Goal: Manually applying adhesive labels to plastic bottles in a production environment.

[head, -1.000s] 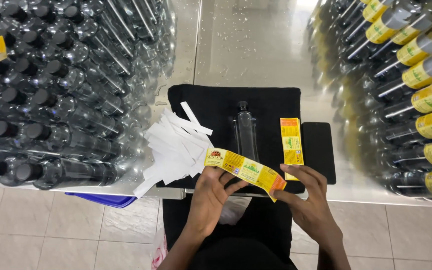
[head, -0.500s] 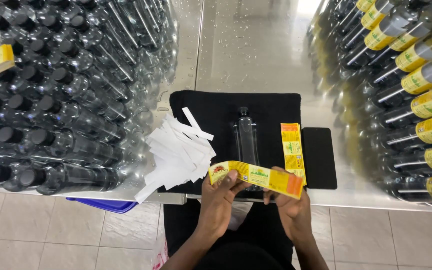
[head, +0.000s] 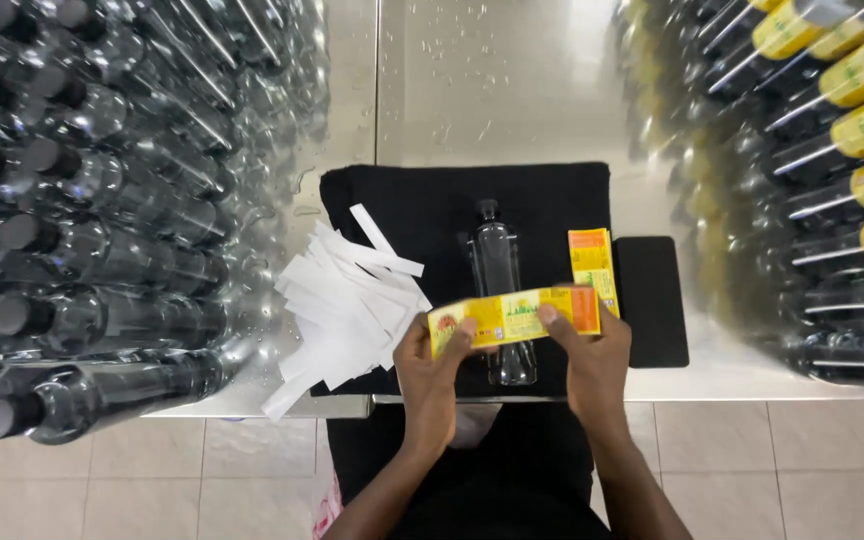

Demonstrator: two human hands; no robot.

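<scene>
— Where's that yellow label (head: 512,316) sitting right now?

— Stretched flat between both hands, just above the near edge of the desk (head: 512,120). The left hand (head: 430,362) has its grip pinched shut on the label's left end, thumb on top. The right hand (head: 592,350) is pinching the right end the same way, near the orange patch.

— And the bottle?

— The clear bottle (head: 498,268) lies on the black mat (head: 422,200), cap pointing away from the person, base toward them. Its long axis runs front to back. The label's long axis runs left to right, so the two cross at right angles.

— How close are they?

— The label hangs directly over the lower part of the bottle; the bottle's base shows beneath the strip. I can't tell whether it touches the plastic or floats just above.

— Which hand is nearer the bottle?

— About even. The bottle lies between them, one hand on each side.

— Anything else about?

— A heap of white backing strips (head: 347,305) just left of the left hand, a stack of spare labels (head: 592,258) just right of the bottle, unlabelled bottles (head: 82,250) piled far left, labelled bottles (head: 852,180) far right.
</scene>
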